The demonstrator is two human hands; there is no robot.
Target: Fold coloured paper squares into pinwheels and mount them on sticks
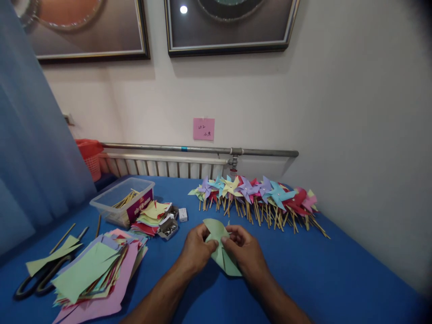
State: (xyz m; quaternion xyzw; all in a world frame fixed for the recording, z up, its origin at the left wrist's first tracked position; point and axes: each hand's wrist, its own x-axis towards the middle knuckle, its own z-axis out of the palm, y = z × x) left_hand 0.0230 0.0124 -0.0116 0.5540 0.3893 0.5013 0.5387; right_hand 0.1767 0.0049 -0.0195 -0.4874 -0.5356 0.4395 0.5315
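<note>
At the lower centre of the frame, my left hand (pixel 196 250) and my right hand (pixel 245 252) met over a blue table (pixel 337 279), and both pinched 1 pale green paper piece (pixel 219 252) between thumb and fingers, its corners folded toward the middle. At the centre right, just beyond my hands, lay a row of finished paper pinwheels (pixel 259 198) on thin wooden sticks. At the lower left sat a loose stack of coloured paper sheets (pixel 97 270), with black-handled scissors (pixel 37 281) beside it. Farther back, at the centre left, stood a clear plastic tub (pixel 123 200) holding sticks, and a smaller pile of cut paper (pixel 151 216) next to it.
</note>
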